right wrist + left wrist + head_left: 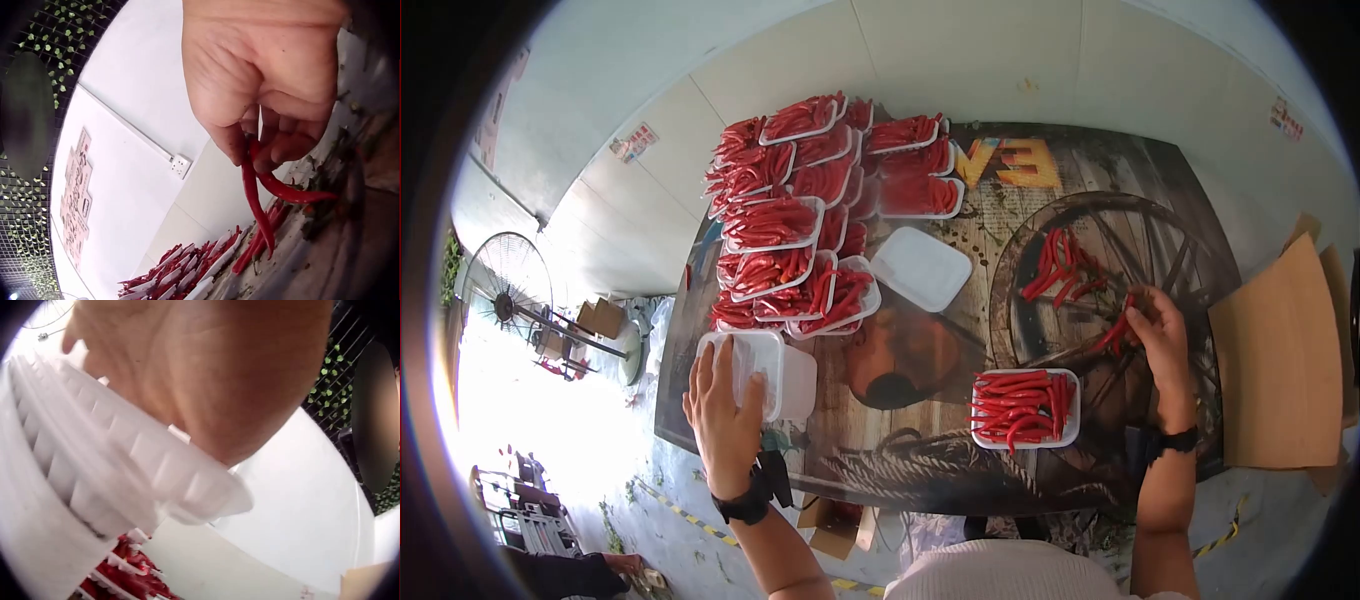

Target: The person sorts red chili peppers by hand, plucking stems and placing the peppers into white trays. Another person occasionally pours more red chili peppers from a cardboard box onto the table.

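My left hand (722,412) rests flat on a stack of empty white trays (772,372) at the table's near left; in the left wrist view the palm (206,369) lies on the ribbed tray stack (100,469). My right hand (1158,328) pinches a few red chillies (1116,330) at the table's right. The right wrist view shows the fingers (275,134) curled round the red chillies (256,194). A white tray filled with chillies (1025,407) sits near the front edge, between the hands. Loose chillies (1060,265) lie beyond the right hand.
Several filled chilli trays (795,230) are stacked at the table's far left. One empty upturned tray (921,267) lies mid-table. Cardboard (1278,360) stands right of the table. A fan (505,285) stands on the floor at left.
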Available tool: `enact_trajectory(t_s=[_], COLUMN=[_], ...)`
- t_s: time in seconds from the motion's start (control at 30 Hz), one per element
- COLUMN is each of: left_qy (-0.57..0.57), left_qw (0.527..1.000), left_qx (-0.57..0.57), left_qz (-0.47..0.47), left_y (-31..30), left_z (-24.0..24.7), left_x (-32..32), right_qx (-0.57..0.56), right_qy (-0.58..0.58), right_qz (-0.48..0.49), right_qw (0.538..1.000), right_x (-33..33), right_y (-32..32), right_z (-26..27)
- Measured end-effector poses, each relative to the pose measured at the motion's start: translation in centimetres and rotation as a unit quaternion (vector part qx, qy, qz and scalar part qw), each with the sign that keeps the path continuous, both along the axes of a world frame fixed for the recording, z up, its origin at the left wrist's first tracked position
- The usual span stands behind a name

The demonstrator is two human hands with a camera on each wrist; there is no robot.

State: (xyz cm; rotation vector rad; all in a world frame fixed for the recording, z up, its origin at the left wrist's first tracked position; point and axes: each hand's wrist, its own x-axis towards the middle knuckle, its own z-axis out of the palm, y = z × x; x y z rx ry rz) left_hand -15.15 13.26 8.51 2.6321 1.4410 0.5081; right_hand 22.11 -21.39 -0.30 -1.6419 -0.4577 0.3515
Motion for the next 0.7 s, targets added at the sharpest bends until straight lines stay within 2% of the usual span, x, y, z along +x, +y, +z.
enact_trajectory(t_s=[0.03, 0.27, 0.33, 0.47, 0.5, 0.53, 0.6, 0.63, 0.7], left_qy=[0.046, 0.054, 0.036, -0.018, 0.028, 0.028, 0.010, 0.000, 0.018], left_qw=[0.999, 0.997, 0.998, 0.999, 0.997, 0.997, 0.998, 1.000, 0.999], left_qx=[0.016, 0.030, 0.003, 0.044, 0.064, 0.066, 0.053, 0.007, 0.022], left_qz=[0.022, 0.045, 0.053, 0.024, 0.018, 0.016, 0.015, 0.029, 0.038], left_y=[-0.2, 1.5, 2.9, 3.5, 3.2, 3.2, 3.0, 2.6, 2.4], left_z=[0.0, 0.0, 0.0, -2.3, -2.8, -2.7, -2.4, -1.8, -1.2], left_x=[0.1, -1.3, -1.8, -0.8, -0.9, -1.0, -1.1, -0.7, -0.8], right_qx=[0.004, -0.005, -0.013, -0.006, -0.003, 0.000, 0.001, 0.004, 0.006], right_qy=[0.000, -0.003, -0.007, -0.022, -0.023, -0.024, -0.023, -0.020, -0.019], right_qz=[0.009, 0.008, 0.001, 0.000, -0.001, 0.004, 0.009, 0.001, -0.007], right_qw=[1.000, 1.000, 1.000, 1.000, 1.000, 1.000, 1.000, 1.000, 1.000], right_x=[0.1, -0.3, -0.3, -0.5, -0.4, -0.3, -0.4, -0.5, -0.5], right_y=[-0.1, 0.1, 0.0, -0.1, -0.1, -0.3, -0.4, -0.3, -0.2], right_z=[-0.1, 0.5, 0.5, 0.6, 0.5, 0.4, 0.3, 0.4, 0.5])
